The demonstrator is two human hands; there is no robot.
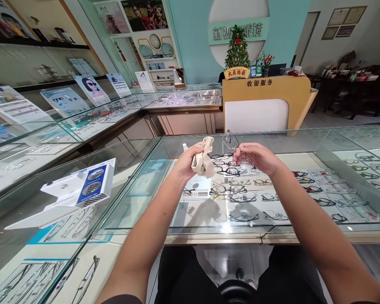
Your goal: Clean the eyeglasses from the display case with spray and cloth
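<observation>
On my feed, the left hand (186,164) is curled closed around a crumpled beige cloth (204,159); a white tip (185,147) shows at its far edge, perhaps a bottle's, though too small for me to be sure. I see the right hand (256,156), fingers bent and nearly together, holding a pair of glasses (229,140) above the glass counter (212,241), apart from the cloth. Leftward sits a blue-and-white box (94,185).
</observation>
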